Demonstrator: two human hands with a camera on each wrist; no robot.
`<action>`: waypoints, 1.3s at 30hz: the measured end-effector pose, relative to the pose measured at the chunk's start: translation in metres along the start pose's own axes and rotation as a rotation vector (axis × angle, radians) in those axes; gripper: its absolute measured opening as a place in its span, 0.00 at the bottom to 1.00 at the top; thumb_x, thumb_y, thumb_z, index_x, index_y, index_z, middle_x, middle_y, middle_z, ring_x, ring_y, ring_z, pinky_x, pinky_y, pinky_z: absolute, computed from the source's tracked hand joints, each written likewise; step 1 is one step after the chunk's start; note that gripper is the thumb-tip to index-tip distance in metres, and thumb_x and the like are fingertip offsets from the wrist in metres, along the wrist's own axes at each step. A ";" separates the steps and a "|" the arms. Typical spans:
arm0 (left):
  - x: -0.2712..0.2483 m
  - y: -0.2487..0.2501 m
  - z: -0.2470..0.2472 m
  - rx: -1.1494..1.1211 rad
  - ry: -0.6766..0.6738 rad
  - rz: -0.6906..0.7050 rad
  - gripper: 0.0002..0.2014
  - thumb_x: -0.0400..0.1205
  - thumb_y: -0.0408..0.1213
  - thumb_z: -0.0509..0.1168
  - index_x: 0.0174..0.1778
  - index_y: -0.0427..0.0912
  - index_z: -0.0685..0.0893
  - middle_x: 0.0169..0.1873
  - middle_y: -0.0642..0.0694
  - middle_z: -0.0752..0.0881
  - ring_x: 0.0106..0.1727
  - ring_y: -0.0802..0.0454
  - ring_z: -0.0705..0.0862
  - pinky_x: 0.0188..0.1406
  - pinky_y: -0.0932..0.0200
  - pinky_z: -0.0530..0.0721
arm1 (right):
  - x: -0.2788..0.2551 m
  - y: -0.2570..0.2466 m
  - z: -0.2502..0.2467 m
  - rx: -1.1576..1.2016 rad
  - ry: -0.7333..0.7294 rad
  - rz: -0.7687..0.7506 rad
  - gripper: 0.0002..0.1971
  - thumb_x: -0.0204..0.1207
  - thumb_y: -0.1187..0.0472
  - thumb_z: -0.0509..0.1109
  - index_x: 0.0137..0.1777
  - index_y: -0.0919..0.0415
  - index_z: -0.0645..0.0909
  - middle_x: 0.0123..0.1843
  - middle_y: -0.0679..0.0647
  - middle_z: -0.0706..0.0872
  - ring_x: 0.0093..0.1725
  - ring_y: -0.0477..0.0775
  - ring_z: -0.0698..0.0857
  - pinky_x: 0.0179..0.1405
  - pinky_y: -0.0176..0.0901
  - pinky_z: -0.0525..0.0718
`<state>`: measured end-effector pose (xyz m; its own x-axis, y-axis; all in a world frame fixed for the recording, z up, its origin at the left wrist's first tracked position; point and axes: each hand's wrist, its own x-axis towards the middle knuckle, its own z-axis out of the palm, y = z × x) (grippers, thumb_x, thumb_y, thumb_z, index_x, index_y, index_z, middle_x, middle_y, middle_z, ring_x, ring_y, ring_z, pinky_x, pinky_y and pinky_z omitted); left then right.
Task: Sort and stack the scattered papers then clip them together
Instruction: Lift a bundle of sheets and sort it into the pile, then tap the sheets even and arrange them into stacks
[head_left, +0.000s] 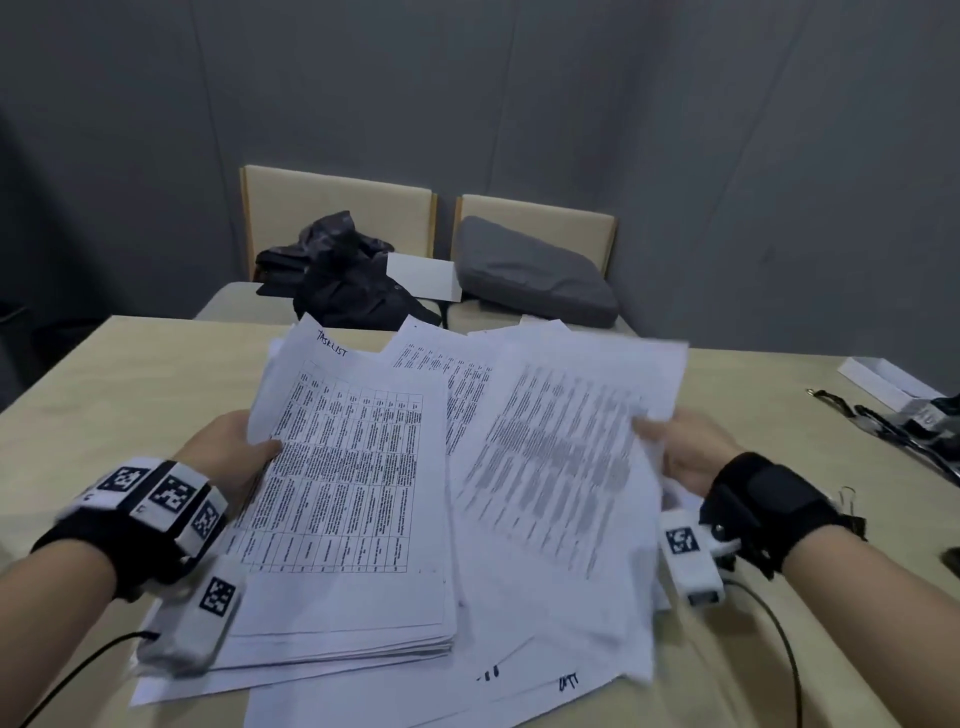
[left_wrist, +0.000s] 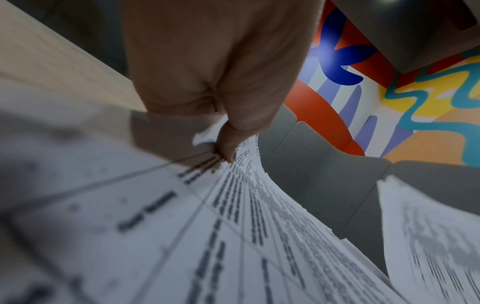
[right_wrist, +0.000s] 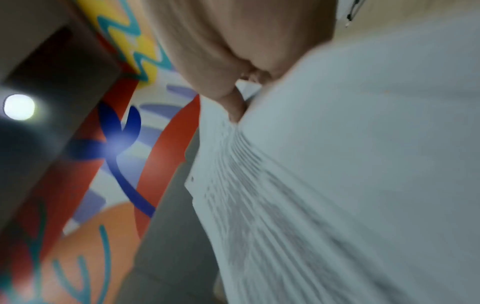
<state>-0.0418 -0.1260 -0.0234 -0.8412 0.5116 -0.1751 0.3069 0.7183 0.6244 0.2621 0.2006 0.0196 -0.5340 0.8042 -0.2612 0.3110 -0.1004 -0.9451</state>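
A thick stack of printed papers (head_left: 353, 499) with a table and the handwritten word TASKLIST on top is lifted at its far end. My left hand (head_left: 234, 452) pinches its left edge, thumb on top; the left wrist view shows the thumb (left_wrist: 228, 144) pressing the sheets (left_wrist: 182, 226). My right hand (head_left: 685, 452) grips the right edge of a looser bundle of text pages (head_left: 561, 457), blurred, also raised off the table. In the right wrist view the thumb (right_wrist: 236, 107) lies on these pages (right_wrist: 337, 164). More sheets (head_left: 467, 691) lie flat underneath. A small binder clip (head_left: 848, 496) sits right of my right wrist.
The beige table (head_left: 130, 374) carries a white box (head_left: 883, 382) and black straps (head_left: 893, 431) at the far right. Behind it, two chairs hold a dark bag (head_left: 343, 275), a white sheet (head_left: 423, 275) and a grey cushion (head_left: 530, 273).
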 end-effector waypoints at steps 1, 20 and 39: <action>0.000 0.000 0.000 -0.001 -0.002 -0.001 0.08 0.84 0.35 0.63 0.52 0.33 0.77 0.28 0.42 0.79 0.27 0.48 0.78 0.25 0.60 0.71 | 0.006 -0.010 -0.005 0.096 0.093 -0.073 0.14 0.83 0.68 0.64 0.66 0.72 0.79 0.58 0.63 0.88 0.48 0.60 0.91 0.50 0.55 0.89; 0.001 -0.003 -0.001 -0.015 -0.036 0.038 0.14 0.84 0.32 0.59 0.64 0.34 0.80 0.56 0.34 0.86 0.49 0.45 0.82 0.47 0.57 0.75 | 0.025 0.001 0.133 -0.124 -0.161 -0.123 0.19 0.83 0.63 0.64 0.72 0.68 0.74 0.68 0.57 0.83 0.64 0.59 0.83 0.71 0.54 0.77; 0.007 -0.003 -0.008 0.039 -0.196 0.022 0.06 0.83 0.36 0.62 0.48 0.36 0.76 0.28 0.43 0.81 0.27 0.47 0.78 0.29 0.60 0.74 | 0.011 -0.011 0.160 -0.703 -0.196 -0.246 0.11 0.81 0.54 0.66 0.43 0.61 0.78 0.43 0.61 0.79 0.46 0.59 0.81 0.45 0.46 0.75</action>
<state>-0.0523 -0.1278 -0.0206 -0.7322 0.6070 -0.3089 0.3448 0.7215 0.6004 0.1263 0.1169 -0.0042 -0.7615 0.6301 -0.1520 0.5569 0.5161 -0.6508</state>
